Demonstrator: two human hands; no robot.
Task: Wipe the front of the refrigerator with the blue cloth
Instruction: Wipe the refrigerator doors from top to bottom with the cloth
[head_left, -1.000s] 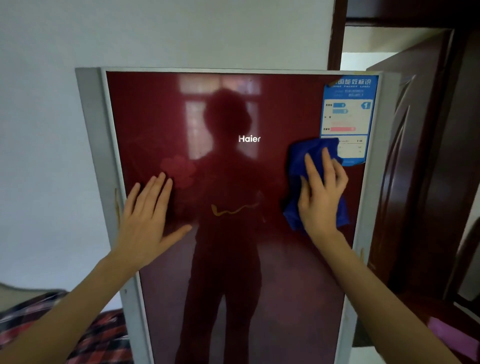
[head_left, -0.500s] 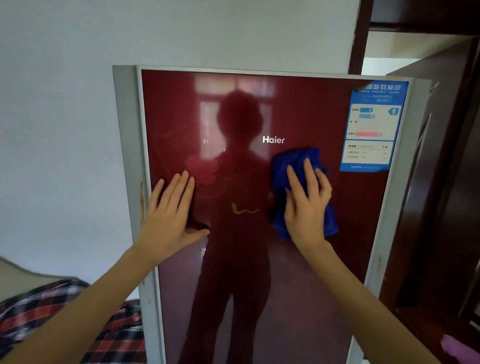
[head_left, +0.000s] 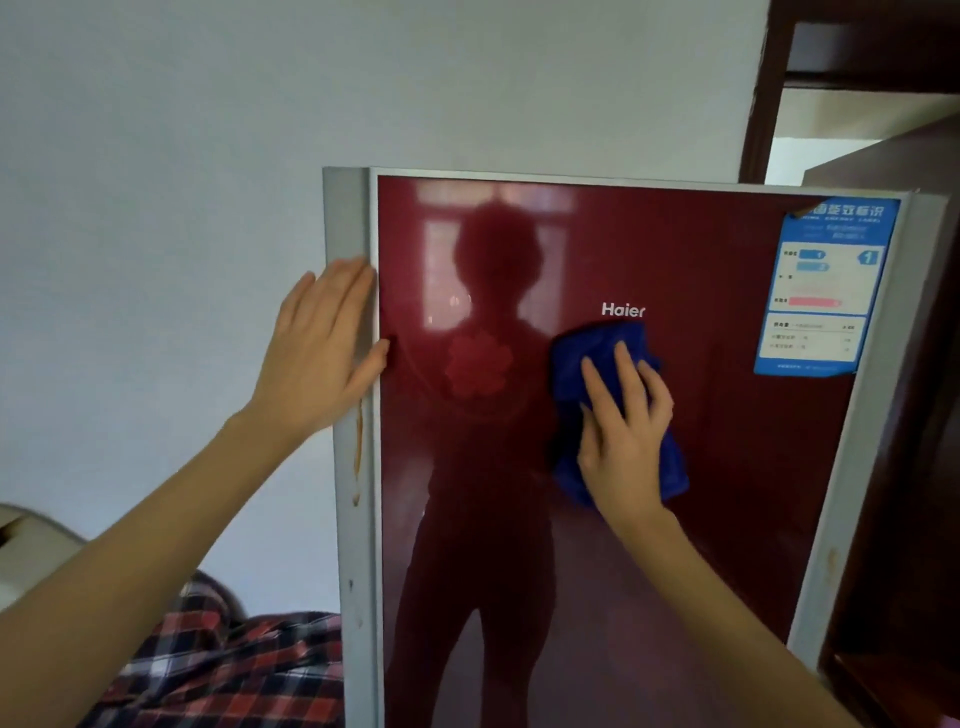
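Because the right hand lies on top of it, the middle of the blue cloth is hidden. Only its bunched top above the fingertips and a flap beside the wrist can be seen. The cloth is on the red front of the refrigerator, just under the white Haier logo, which stands a little above the fingertips. The lower part of the refrigerator is cut off by the picture edge, and both forearms also leave the picture at the bottom. On the blue label, up and to the right of the right fingers, the small print is too blurred to read. The glossy front gives back only a dark shape of the person. A faint flower mark lies between the two hands. The right hand presses the cloth flat, with its fingers a little apart and pointing up. The two outer ones bend slightly, and I cannot tell if they hook the cloth edge. The left hand rests flat on the grey side frame, with the fingers straight, close together and pointing up, and the thumb tip reaches the red front. Below the left forearm lies a checked fabric.
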